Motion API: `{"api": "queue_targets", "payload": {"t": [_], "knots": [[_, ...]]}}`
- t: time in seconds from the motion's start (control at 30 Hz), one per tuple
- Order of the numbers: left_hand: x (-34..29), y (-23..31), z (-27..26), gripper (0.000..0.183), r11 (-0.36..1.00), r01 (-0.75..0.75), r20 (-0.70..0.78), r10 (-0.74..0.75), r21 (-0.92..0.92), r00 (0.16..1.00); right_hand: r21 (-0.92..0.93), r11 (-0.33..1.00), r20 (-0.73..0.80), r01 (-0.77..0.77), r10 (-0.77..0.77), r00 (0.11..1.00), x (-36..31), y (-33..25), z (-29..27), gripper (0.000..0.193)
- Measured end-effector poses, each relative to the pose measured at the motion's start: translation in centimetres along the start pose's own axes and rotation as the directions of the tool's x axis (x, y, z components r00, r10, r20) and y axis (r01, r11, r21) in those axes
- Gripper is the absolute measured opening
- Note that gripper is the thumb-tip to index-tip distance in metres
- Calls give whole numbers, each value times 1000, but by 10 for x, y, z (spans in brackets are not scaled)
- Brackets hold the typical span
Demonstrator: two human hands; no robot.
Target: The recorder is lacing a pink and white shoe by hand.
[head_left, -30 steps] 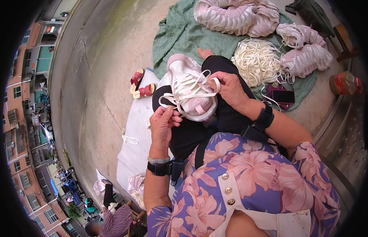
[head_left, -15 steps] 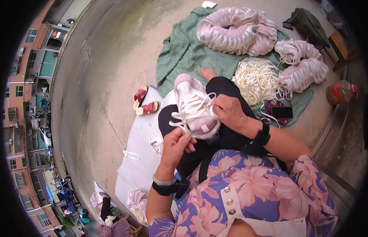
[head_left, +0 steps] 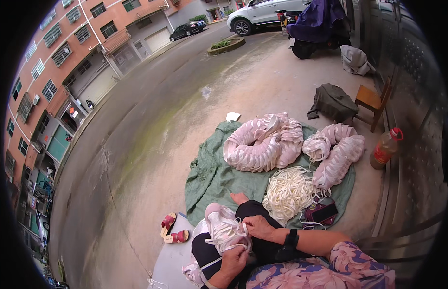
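Observation:
A pink and white sneaker (head_left: 219,217) rests on my lap, toe pointing away from me. White lace zigzags across its front and hangs loose in loops at the sides. My right hand (head_left: 258,227) pinches the shoelace (head_left: 244,228) at the shoe's right edge. Over the shoe's near end, my left hand (head_left: 233,261) is closed, its fingertips at the lacing; a length of lace trails out to its left. A heap of loose white laces (head_left: 289,192) lies beyond my right hand on a green cloth (head_left: 207,168).
Shoe uppers lie in a large coil (head_left: 262,144) and a smaller bundle (head_left: 342,149) on the cloth. A phone (head_left: 325,212) sits on a purple pouch. At right stand a bottle with a red cap (head_left: 385,151) and a wooden chair (head_left: 371,98). Red sandals (head_left: 176,236) lie at left.
The view has tilted up, bringing in the street and vehicles. My left hand has shifted from the loose lace at the shoe's left onto its near end; my right hand keeps its pinch.

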State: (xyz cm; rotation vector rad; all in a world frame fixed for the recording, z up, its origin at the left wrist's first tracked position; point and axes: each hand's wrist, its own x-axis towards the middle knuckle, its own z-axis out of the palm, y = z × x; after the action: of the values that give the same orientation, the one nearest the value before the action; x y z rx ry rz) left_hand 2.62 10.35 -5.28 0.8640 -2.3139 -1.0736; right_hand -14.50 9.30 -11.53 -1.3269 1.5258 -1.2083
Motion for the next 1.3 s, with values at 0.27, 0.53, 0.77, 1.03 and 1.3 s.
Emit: {"api": "queue_targets", "payload": {"t": [0.27,0.53,0.77,1.03,1.3], "knots": [[27,-25,-10,18,931,294,-138,-327,-218,935,151,937,108,-314,300,948,14,-8,-9,19],[27,-5,-35,20,715,436,21,-509,-546,861,287,854,216,-435,384,897,14,-17,-14,6],[33,-6,-6,17,791,499,-39,-545,-355,837,373,818,272,-437,354,895,8,-15,-14,3],[42,-9,4,13,826,510,-195,-555,-241,808,299,832,312,-468,378,872,16,-14,-15,9],[47,-21,6,12,661,647,-14,-704,-380,710,278,859,292,-431,351,889,13,-12,-12,9]]}}
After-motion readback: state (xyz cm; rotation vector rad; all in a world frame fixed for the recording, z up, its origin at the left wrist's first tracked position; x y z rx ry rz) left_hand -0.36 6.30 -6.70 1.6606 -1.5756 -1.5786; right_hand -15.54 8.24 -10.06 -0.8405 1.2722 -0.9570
